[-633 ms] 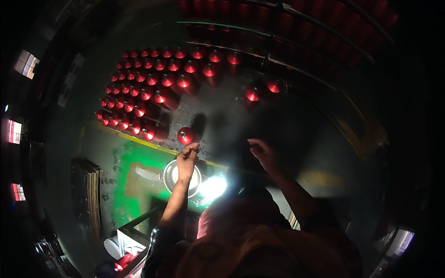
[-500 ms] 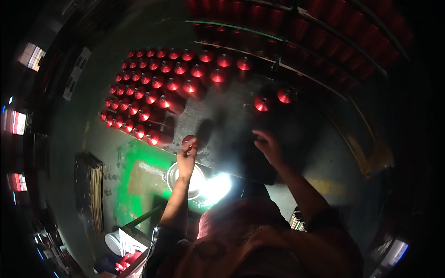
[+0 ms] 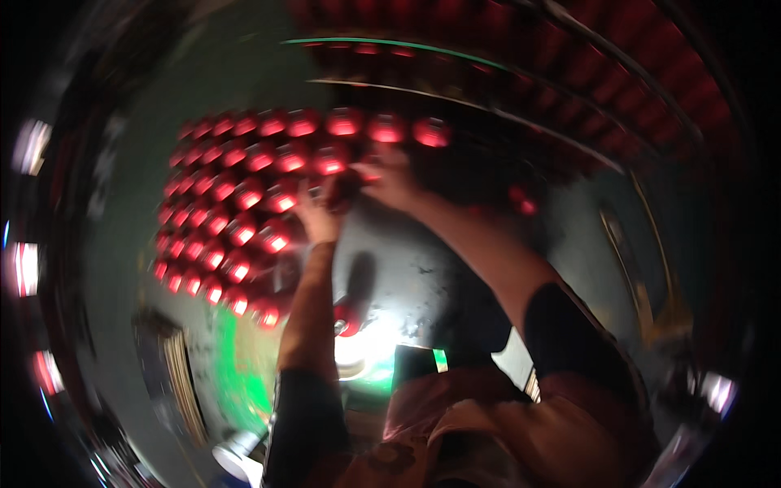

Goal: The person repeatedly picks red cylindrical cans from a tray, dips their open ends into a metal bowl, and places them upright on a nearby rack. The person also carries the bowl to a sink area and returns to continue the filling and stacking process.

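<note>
Both hands have moved up and away from the body since the earlier frames, from the bare grey surface near the bright lamp to the edge of the red can cluster; the single can formerly at the left fingertips is no longer seen apart from the group. The view is motion-blurred, so fine detail is lost.

Surface and room: at far left, small bright window patches (image 3: 24,268) line the dark rim. A grey, scuffed floor (image 3: 423,268) carries the work. A green patch (image 3: 236,366) lies at lower left, and a white glare of lamp light (image 3: 362,350) sits beside it. One red can (image 3: 348,319) stands alone just right of the left forearm. Shelves of dark red goods (image 3: 521,73) curve across the upper right.

Hand pose: the left hand (image 3: 319,213) is extended forward, forearm nearly vertical in the picture, fingers at the right edge of the red cans (image 3: 244,203). The right hand (image 3: 392,180) reaches in from the right, arm stretched diagonally, dark sleeve at the elbow. The two hands are close together, with a dark can-like object between them; whether either hand is clamped on it cannot be told through the blur.

Containers: the cans stand upright in close diagonal rows, tops catching the light, touching one another.
</note>
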